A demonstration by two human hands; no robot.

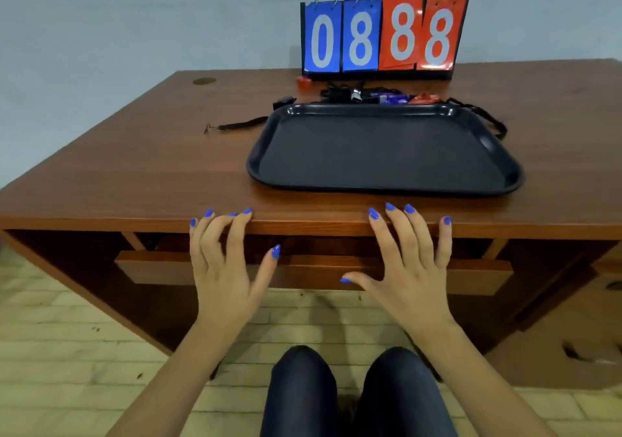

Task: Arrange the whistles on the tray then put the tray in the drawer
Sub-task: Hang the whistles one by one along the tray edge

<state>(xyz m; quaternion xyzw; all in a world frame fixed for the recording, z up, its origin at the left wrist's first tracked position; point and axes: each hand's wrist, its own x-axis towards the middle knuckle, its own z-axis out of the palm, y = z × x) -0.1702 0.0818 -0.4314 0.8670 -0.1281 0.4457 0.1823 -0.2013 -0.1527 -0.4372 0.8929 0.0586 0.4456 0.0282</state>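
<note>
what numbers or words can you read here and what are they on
"0" on the far-left blue card of the flip scoreboard
"8" on the second blue card
"8" on the first red card
"8" on the far-right red card
The packets behind the tray may carry print, but it is too small and blurred to read.
</note>
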